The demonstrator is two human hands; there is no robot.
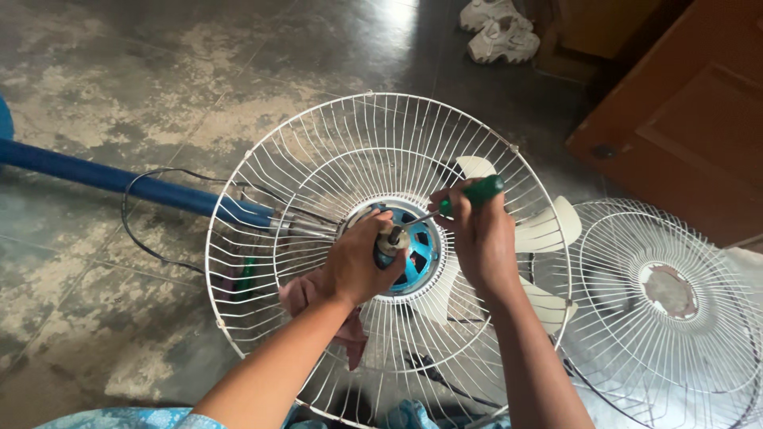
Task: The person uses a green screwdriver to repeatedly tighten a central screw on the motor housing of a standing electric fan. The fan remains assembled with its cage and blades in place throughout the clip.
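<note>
A worn grey floor [119, 95] is seen, and on it a white wire fan guard [334, 143] is laid with its open side up. The guard is joined to a blue pole [119, 181] that runs away to the left, and a dark cable [135, 230] is looped beside the pole. A second wire guard [675, 349] is laid just beside the first one, at the right. A brown wooden door [683, 135] and a pair of pale shoes [499, 30] are seen further back. White fan blades [548, 230] are placed under the wires, between the two guards, and a pink cloth [300, 295] is seen below the left wrist.

In the middle of the first guard the blue motor hub [423, 258] is found. The left hand [358, 262] is laid on the hub, its fingers curled around the short metal shaft [395, 238]. The right hand [481, 238] is closed around a screwdriver with a green handle [477, 191], and the thin blade is pointed down at the hub, near the shaft.

It is judged that the blade could slip off the screw if it is pressed at this slant, and the left fingers, being so near the tip, could be hurt. A loosened screw could also be lost through the wires.
</note>
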